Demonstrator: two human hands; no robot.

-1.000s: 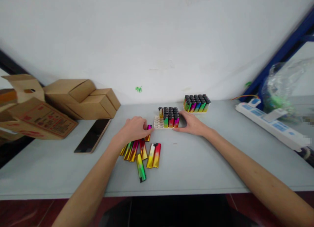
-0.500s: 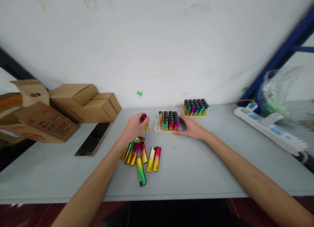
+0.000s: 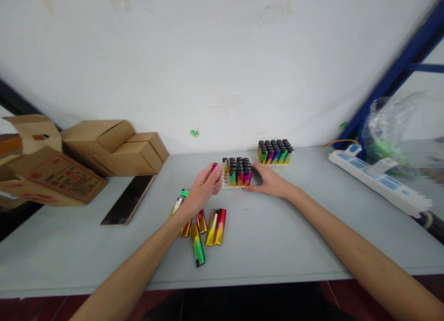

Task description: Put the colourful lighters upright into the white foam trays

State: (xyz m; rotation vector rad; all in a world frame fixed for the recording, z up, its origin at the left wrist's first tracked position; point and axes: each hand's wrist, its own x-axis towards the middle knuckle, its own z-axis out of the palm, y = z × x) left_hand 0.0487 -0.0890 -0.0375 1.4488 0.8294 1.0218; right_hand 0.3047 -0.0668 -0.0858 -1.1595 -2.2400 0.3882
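Pinched upright in my left hand [image 3: 206, 184] is a purple lighter [image 3: 214, 165]; my fingers hide most of it. The hand is at the left end of a white lighter tray [image 3: 226, 180], covering part of its open sockets. Several black-topped lighters [image 3: 240, 177] stand upright in the tray. My right hand [image 3: 268, 180] holds the tray's right end, with a finger behind and the thumb at the front corner. Loose shiny lighters [image 3: 197, 244] in green, red and gold lie on the table below my left hand, partly hidden by my forearm.
A second block of upright lighters [image 3: 275, 152] stands by the wall. On the left are cardboard boxes [image 3: 104, 140] and a phone [image 3: 128, 200]. A white power strip [image 3: 378, 182] and a clear plastic bag [image 3: 388, 131] are at the right. The table's front edge [image 3: 263, 284] runs nearest me.
My left hand has moved right with the purple lighter, from beside the tray to its left end. My right hand stays at the tray's right end.
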